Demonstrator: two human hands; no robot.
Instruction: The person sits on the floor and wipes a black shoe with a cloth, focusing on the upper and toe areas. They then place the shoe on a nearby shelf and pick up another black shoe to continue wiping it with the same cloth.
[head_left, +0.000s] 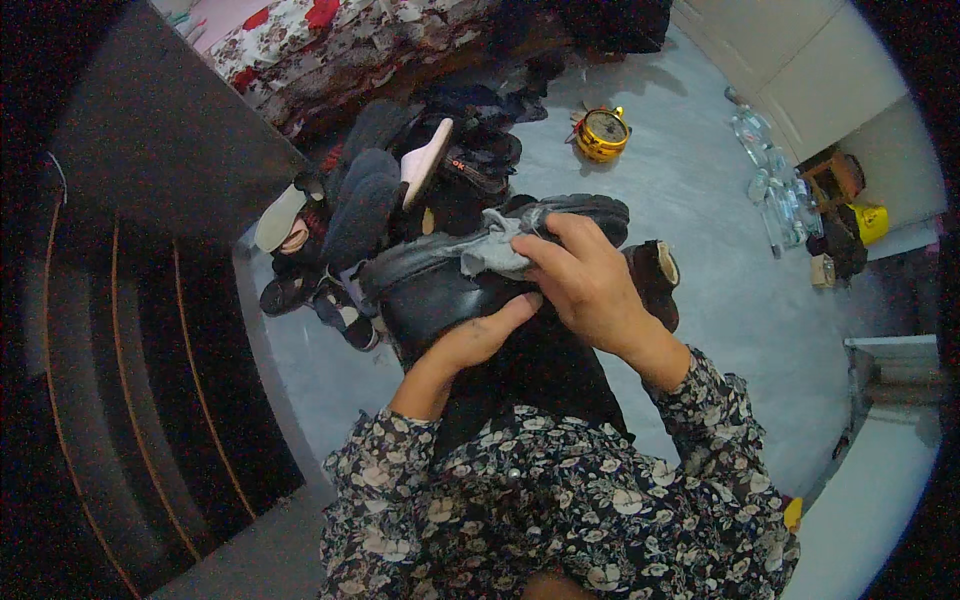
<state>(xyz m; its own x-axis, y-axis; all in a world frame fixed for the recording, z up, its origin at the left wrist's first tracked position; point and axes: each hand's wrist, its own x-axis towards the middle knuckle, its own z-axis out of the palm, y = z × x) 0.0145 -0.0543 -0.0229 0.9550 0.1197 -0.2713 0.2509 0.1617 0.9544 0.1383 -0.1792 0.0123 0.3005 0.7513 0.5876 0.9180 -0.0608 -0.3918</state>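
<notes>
A black leather shoe with a thick sole lies on its side above my lap, its sole edge facing away from me. My left hand grips it from below, thumb on the leather and the other fingers hidden under it. In my right hand a crumpled grey cloth is pinched between thumb and fingers, pressed against the edge of the sole. The tread shows at the shoe's right end, beyond my right fingers.
Beyond the shoe is a pile of footwear, with a pale pink slipper and dark fuzzy slippers. A brown boot stands right. Farther off are a gold-coloured round container and plastic bottles. A dark shelf unit stands left.
</notes>
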